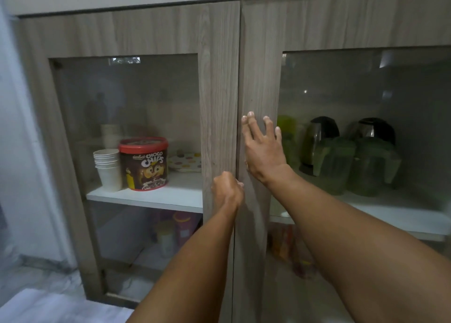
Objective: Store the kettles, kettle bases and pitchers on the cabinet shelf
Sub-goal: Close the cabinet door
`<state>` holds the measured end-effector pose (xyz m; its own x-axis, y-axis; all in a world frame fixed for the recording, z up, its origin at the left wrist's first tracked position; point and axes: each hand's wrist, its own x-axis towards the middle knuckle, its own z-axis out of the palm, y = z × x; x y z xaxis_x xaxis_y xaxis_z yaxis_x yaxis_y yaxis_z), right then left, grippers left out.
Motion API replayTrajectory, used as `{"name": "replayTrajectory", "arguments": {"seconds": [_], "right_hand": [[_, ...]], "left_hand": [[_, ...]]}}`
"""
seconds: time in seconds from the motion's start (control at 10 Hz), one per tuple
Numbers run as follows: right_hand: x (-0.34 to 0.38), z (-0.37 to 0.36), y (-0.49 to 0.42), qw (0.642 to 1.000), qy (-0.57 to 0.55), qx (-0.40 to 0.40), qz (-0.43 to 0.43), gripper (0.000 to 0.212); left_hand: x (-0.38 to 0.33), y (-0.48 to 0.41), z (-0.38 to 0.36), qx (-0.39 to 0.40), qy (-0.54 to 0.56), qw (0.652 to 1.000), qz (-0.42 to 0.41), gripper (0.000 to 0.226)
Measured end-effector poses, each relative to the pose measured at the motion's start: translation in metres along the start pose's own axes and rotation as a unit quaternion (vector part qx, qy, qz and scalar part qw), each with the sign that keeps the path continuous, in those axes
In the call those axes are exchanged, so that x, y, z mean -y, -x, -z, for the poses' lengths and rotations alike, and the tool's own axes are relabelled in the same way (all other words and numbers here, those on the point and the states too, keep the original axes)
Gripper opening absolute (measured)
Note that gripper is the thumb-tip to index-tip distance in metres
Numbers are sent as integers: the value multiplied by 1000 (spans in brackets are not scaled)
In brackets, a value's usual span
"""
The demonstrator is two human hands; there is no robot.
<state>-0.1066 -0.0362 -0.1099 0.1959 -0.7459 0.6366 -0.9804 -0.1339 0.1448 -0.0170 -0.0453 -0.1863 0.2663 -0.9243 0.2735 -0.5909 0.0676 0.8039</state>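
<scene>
Both hands (264, 149) on shut cabinet doors (258, 61)

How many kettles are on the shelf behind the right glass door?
2. One kettle stands left of centre on the shelf, the other kettle to its right, both behind green pitchers. More could be hidden behind the door frame or past the picture's right edge.

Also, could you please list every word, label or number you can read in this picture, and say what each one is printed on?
"CHOCO CHIPS": large lettering on the brown round tub with the red lid, on the left shelf behind the glass door.
A small word just left of "CHOCO" on the same tub: too small and blurred to read.
Nothing readable on the stacked white paper cups, the steel and black kettles or the green plastic pitchers.
</scene>
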Motion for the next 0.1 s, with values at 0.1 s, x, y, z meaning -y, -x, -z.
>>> {"name": "replayTrajectory", "arguments": {"seconds": [0.1], "right_hand": [[9,15,4,998,-58,31,-13,95]], "left_hand": [[10,12,10,14,-19,1000,-2,17]]}}
